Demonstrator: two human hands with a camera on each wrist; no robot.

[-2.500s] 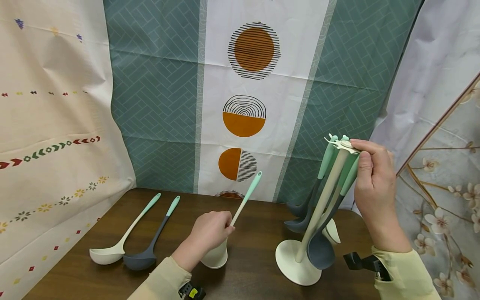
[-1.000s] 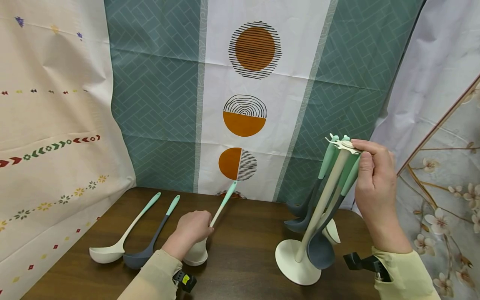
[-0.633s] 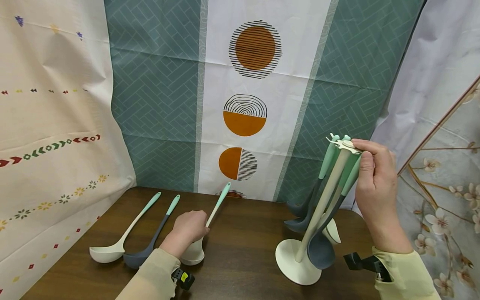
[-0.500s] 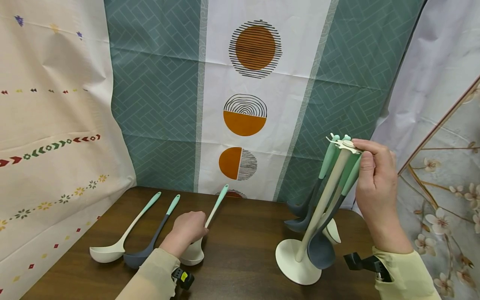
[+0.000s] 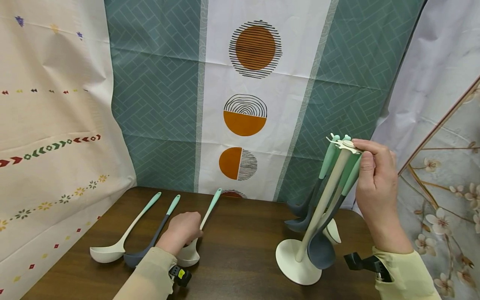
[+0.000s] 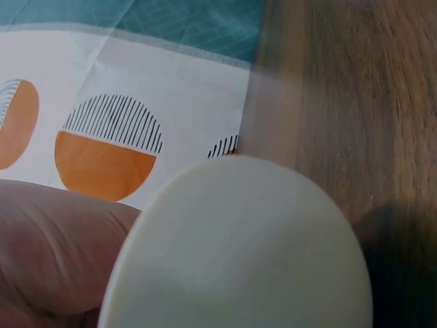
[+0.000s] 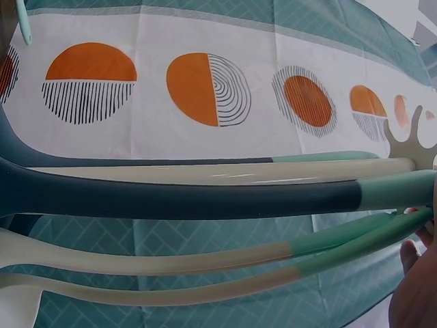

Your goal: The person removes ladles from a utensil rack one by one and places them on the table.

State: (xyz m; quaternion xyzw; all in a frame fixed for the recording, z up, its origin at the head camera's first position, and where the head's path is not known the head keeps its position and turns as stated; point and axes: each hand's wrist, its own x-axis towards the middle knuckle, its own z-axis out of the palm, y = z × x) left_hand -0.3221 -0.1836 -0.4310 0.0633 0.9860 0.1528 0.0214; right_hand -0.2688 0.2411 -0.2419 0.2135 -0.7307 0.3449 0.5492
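Where the ladle (image 5: 190, 253) is: as we look at the head view, it slants through the lower centre of the frame, bowl toward the bottom edge; we cannot tell whether it touches the tabletop (image 5: 240, 264).
Left grip (image 5: 183, 229): curled round the ladle's shaft, between bowl and mint handle.
Right grip (image 5: 376, 187): pinching the top of the stand (image 5: 323, 202), right of the frame.
Bowl: we judge it the heavier end of a light tool, apt to swing downward; it looks smooth, slightly yielding and unlikely to break.
Shaft: stiff, by our reading, but slim and perhaps slippery, so we favour holding it near the bowl for balance.
Mint handle: a fair second hold, though the bowl would droop more.
Stand: top-heavy, we think, with hanging utensils (image 5: 321, 251); we would steady it at the top.
Grey ladle (image 5: 160, 230): lies left of ours, well worth avoiding.
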